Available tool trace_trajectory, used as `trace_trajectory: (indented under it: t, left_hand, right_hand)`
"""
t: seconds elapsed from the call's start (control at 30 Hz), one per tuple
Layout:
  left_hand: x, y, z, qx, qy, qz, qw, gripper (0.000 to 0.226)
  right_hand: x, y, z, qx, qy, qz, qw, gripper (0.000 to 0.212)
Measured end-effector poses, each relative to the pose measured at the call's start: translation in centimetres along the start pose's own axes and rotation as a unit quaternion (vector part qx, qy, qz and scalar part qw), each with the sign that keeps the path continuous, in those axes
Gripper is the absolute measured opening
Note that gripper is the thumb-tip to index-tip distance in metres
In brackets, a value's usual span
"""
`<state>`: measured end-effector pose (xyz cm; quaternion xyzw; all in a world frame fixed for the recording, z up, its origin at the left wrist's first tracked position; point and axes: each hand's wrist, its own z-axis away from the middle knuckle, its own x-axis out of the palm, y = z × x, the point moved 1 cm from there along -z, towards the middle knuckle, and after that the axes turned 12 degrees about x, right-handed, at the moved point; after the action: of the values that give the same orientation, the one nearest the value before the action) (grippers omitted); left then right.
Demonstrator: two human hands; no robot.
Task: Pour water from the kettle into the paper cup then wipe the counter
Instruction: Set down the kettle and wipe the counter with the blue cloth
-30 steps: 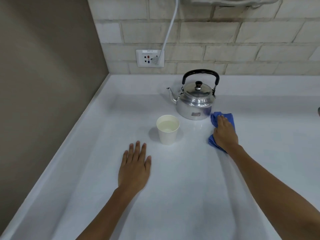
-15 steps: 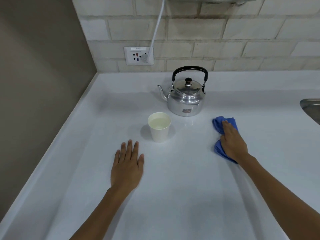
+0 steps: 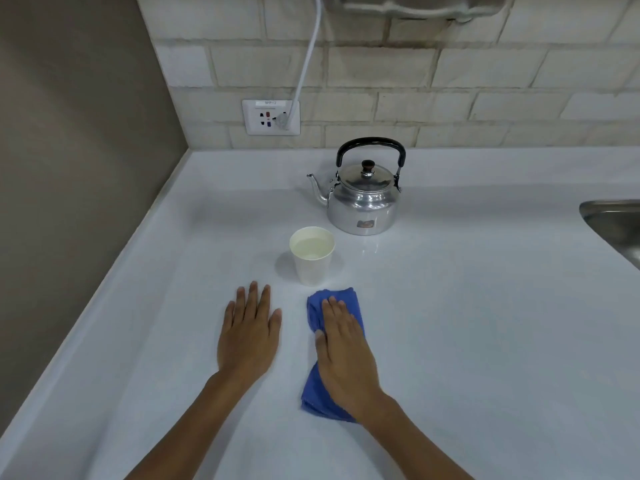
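Note:
A shiny metal kettle with a black handle stands upright near the back of the white counter, spout pointing left. In front of it, a white paper cup holds water. My right hand lies flat on a folded blue cloth, pressing it onto the counter just in front of the cup. My left hand rests flat on the counter, fingers apart, holding nothing, to the left of the cloth.
A steel sink cuts into the counter at the right edge. A wall socket with a white cable plugged in sits on the tiled back wall. A brown wall borders the counter on the left.
My right hand has slid the blue cloth from beside the kettle toward me and leftward, to just in front of the cup. My left hand stays flat in place.

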<state>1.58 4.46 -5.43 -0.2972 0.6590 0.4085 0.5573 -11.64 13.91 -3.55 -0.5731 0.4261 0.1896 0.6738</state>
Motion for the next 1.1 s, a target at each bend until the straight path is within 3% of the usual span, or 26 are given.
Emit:
trace_trajectory:
  t: [0.1,0.23,0.33,0.4,0.53,0.63,0.73,0.83,0.9,1.0,1.1]
  left_hand:
    - [-1.3,1.5,0.5,0.003,0.034,0.087,0.996,0.053]
    - [-1.4,7.5,2.0,0.107,0.042,0.153,0.982,0.05]
    - [-1.1,11.3,3.0,0.171,0.003,0.011,0.985,0.052]
    - [-1.5,12.1,3.4,0.167,-0.004,-0.071,0.983,0.053]
    - [-0.8,10.0,3.8,0.165,-0.016,-0.098,0.981,0.048]
    - [-1.1,5.4,3.7,0.178,-0.025,-0.118,0.977,0.058]
    - [-2.4,-1.5,1.7,0.112,-0.072,-0.151,0.98,0.066]
    - [-2.6,-6.0,-2.3,0.044,-0.114,-0.173,0.977,0.053]
    - [-2.3,-4.6,-5.0,0.051,-0.117,-0.199,0.972,0.046]
    - [-1.6,-1.2,-6.7,0.099,-0.078,-0.199,0.972,0.043]
    - [-1.7,-0.6,-4.6,0.141,0.008,-0.11,0.984,0.049]
  right_hand:
    - [-2.4,2.1,-3.6,0.041,0.014,-0.046,0.998,0.047]
    - [-5.0,5.4,-9.7,0.058,0.04,0.074,0.995,0.045]
    - [-4.9,6.8,-12.2,0.067,0.021,0.13,0.989,0.046]
    - [-4.4,7.3,-12.6,0.066,0.018,0.159,0.985,0.048]
    - [-3.9,7.9,-12.6,0.056,0.033,0.186,0.98,0.049]
    - [-3.8,7.9,-12.5,0.052,0.044,0.199,0.978,0.049]
    - [-3.6,7.8,-12.5,0.062,0.036,0.204,0.976,0.05]
    - [-3.4,7.8,-12.6,0.068,0.037,0.21,0.975,0.05]
    - [-3.4,7.8,-12.7,0.07,0.034,0.209,0.975,0.051]
    - [-3.4,7.8,-12.7,0.065,0.031,0.21,0.975,0.051]
    - [-3.5,8.0,-12.8,0.062,0.028,0.207,0.976,0.05]
